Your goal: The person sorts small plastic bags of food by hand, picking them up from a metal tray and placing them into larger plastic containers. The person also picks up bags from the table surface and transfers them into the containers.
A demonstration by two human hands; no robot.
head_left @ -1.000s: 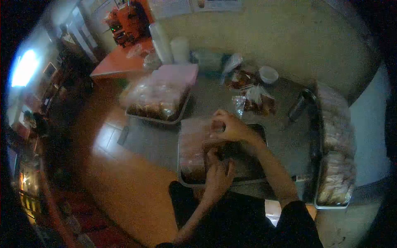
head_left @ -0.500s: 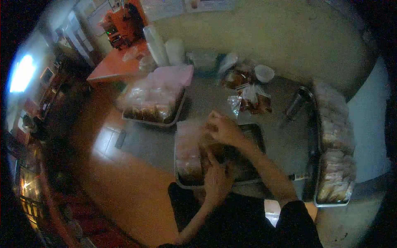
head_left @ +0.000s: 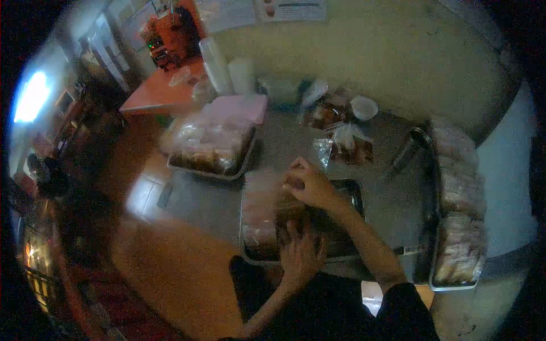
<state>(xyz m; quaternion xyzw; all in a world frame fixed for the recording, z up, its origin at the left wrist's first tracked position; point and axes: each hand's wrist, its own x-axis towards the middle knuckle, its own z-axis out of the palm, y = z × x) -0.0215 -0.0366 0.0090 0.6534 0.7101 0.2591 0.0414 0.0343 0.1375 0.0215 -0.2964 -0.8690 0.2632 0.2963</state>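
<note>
A metal tray (head_left: 357,196) stands on the grey table in front of me, its left part filled with a row of wrapped packets (head_left: 259,219). My right hand (head_left: 307,184) is at the upper end of the row, its fingers curled on a packet whose outline is blurred. Lower down, my left hand (head_left: 300,250) rests against the near end of the same brownish packet, fingers apart. The tray's right part is dark and partly covered by my right forearm.
Another tray of packets (head_left: 207,150) sits at the back left by a pink cloth (head_left: 242,108). Bags with brown contents (head_left: 355,148) and a white bowl (head_left: 364,107) lie at the back. Long trays of packets (head_left: 458,250) line the right edge, near a dark cylindrical object (head_left: 406,149).
My left hand's fingers have spread over the packet's near end. My right hand stays at the upper end of the row. The whole view has shifted slightly.
</note>
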